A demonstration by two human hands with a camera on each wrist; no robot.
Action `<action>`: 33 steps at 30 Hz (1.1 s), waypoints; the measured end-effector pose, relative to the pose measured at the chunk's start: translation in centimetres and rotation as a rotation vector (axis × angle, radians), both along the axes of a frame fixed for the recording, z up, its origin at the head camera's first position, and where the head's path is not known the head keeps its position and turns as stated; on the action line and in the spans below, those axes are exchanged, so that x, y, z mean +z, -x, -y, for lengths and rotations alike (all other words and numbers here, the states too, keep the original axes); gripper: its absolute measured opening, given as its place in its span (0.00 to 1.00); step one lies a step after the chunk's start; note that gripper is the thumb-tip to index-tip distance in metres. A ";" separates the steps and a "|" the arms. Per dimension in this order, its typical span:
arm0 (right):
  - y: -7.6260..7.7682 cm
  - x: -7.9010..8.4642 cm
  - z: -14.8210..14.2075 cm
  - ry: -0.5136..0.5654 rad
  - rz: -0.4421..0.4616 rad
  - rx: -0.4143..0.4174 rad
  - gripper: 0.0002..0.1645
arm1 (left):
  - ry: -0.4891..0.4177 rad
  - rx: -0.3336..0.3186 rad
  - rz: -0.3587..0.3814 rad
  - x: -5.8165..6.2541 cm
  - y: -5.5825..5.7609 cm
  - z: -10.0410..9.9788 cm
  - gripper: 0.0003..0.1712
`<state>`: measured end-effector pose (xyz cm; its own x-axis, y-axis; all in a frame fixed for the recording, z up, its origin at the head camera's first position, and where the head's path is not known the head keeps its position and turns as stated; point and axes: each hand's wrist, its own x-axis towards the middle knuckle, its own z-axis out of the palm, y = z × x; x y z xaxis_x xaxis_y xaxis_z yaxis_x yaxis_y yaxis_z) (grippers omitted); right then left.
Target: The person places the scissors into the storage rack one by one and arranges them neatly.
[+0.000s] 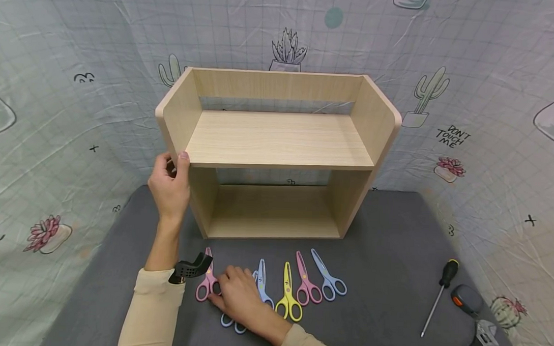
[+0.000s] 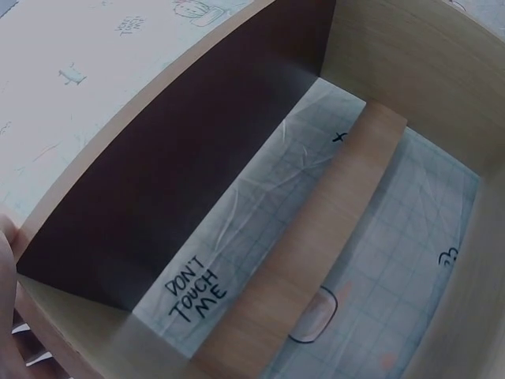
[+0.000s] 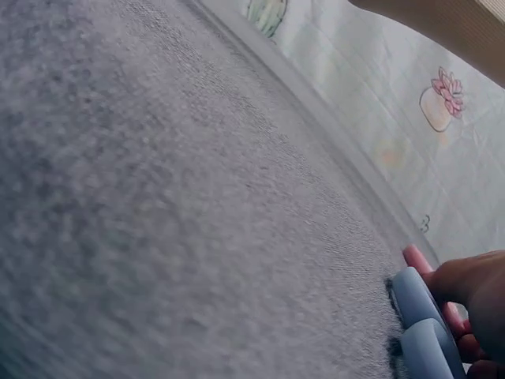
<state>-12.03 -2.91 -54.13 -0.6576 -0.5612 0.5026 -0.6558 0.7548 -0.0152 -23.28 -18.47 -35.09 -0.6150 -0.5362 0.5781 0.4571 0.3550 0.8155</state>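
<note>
- Your left hand (image 1: 171, 189) grips the left side panel of the two-tier wooden shelf (image 1: 280, 140), thumb at its front edge, fingers curled behind.
- Your right hand (image 1: 242, 296) is nearly closed, thumb and bent fingers pinching a handle of the leftmost pink scissors (image 1: 209, 276), on the gray mat (image 1: 378, 298) before the shelf.
- Partly under that hand lie the covered blue scissors (image 3: 416, 296).
- Rightward, you have middle blue scissors (image 1: 261, 279), yellow scissors (image 1: 287, 290), second pink scissors (image 1: 304, 278) and rightmost blue scissors (image 1: 325, 274).
- Far right: a screwdriver (image 1: 439, 296).
</note>
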 end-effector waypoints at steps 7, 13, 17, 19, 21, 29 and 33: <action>0.4 0.3 -0.3 0.036 -0.028 0.037 0.20 | -0.001 0.006 0.003 0.0 0.0 -0.3 0.20; 0.5 0.5 -0.6 0.075 0.044 0.094 0.17 | -0.012 0.016 0.006 1.4 -1.4 -1.3 0.20; 0.5 0.4 -0.8 0.077 0.098 0.120 0.21 | -0.006 0.024 0.006 1.2 -1.1 -1.2 0.21; 0.6 0.4 -0.8 0.076 0.119 0.129 0.22 | -0.002 0.025 0.005 0.7 -0.6 -0.8 0.21; 0.7 0.5 -0.9 0.077 0.149 0.140 0.21 | 0.000 0.024 0.007 0.3 -0.1 -0.5 0.20; 1.1 1.0 -1.2 0.080 0.265 0.212 0.20 | 0.014 0.012 0.012 -0.3 0.9 0.3 0.20; 1.2 1.3 -1.4 0.104 0.303 0.239 0.21 | 0.019 0.005 0.018 -0.2 1.1 0.4 0.20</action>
